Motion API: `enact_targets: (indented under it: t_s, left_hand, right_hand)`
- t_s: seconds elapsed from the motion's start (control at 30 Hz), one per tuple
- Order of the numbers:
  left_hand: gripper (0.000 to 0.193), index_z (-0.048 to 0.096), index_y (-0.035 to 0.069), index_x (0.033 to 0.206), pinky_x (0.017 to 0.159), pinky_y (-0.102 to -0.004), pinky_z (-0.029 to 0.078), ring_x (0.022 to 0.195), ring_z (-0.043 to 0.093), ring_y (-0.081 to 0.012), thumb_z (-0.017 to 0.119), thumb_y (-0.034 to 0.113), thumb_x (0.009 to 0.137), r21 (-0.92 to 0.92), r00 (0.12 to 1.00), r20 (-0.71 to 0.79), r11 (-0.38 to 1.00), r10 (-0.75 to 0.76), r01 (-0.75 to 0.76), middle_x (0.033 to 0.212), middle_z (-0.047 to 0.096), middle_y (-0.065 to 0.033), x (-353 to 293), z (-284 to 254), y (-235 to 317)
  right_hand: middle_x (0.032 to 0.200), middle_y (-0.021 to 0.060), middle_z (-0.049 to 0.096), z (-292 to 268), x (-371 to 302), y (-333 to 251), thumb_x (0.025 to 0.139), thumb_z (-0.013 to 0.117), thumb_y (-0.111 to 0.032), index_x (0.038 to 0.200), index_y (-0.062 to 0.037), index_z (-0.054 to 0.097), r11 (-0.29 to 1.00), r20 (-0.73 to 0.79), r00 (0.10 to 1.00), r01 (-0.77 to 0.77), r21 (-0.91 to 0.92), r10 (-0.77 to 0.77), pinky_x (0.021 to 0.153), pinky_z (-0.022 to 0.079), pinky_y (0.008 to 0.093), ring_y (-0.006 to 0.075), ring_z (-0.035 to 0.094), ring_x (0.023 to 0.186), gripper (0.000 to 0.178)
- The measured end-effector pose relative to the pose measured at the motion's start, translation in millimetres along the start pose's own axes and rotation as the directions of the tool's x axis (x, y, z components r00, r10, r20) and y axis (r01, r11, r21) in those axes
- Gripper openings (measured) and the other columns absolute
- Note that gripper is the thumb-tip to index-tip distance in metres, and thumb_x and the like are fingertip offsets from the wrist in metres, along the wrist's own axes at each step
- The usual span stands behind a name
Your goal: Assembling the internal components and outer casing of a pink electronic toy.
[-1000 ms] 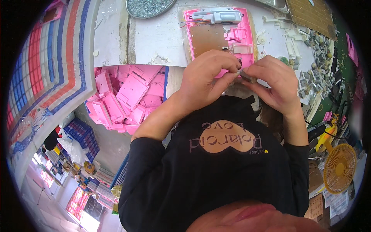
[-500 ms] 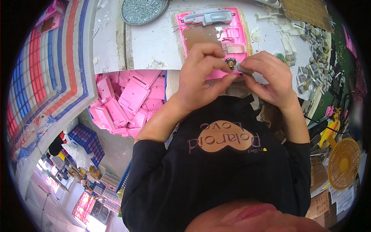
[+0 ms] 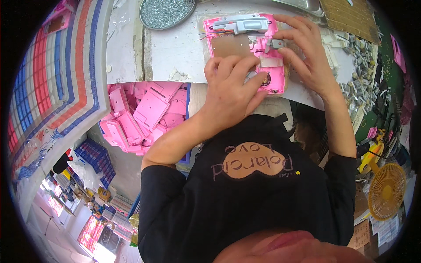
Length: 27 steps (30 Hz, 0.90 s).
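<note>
A pink plastic casing point(image 3: 276, 73) lies on the white table in front of me, with a grey-blue plastic part point(image 3: 251, 25), thin wires and a brown board point(image 3: 230, 45) in it. My left hand point(image 3: 232, 81) bears on its near left side, fingers bent and thumb at a round black part point(image 3: 266, 79). A small pale piece shows under those fingers, partly hidden. Over the casing's right side, my right hand point(image 3: 305, 52) has a small grey motor-like part point(image 3: 277, 44) between thumb and fingers.
Screws fill a round metal tray point(image 3: 166, 12) at the back. Small grey and white parts point(image 3: 359, 79) are heaped at the right, beside cardboard point(image 3: 353, 19). Pink casings point(image 3: 151, 109) are piled below the table at left. A yellow fan point(image 3: 387, 191) stands at lower right.
My hands were together at the casing's near edge. The right hand has moved away and up with the grey part; the left has shifted slightly down and stays on the casing.
</note>
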<state>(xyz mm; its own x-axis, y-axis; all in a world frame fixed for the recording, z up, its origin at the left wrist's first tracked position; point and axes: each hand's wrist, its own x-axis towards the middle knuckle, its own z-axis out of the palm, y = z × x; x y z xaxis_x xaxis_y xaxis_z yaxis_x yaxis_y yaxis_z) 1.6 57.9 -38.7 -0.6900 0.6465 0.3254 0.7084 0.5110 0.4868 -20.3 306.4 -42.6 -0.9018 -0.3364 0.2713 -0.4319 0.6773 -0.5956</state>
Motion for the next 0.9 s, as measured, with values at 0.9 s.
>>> enact_targets:
  t_s: [0.9]
  left_hand:
    - [0.015, 0.065, 0.014, 0.081, 0.08, -0.0412, 0.032, 0.079, 0.055, -0.0218, 0.078, 0.016, 0.076, 0.059, 0.94, -0.294, 0.978, -0.173, 0.198, 0.079, 0.057, -0.0008, -5.4, 3.9, -39.7]
  right_hand:
    - [0.139, 0.0032, 0.063, 6.4, 35.5, -41.7, 0.072, 0.084, -0.014, 0.1, -0.015, 0.074, 0.963, -0.071, 0.988, 0.116, -0.243, -0.137, 0.11, 0.041, 0.0446, 0.0347, 0.048, 0.134, 0.03]
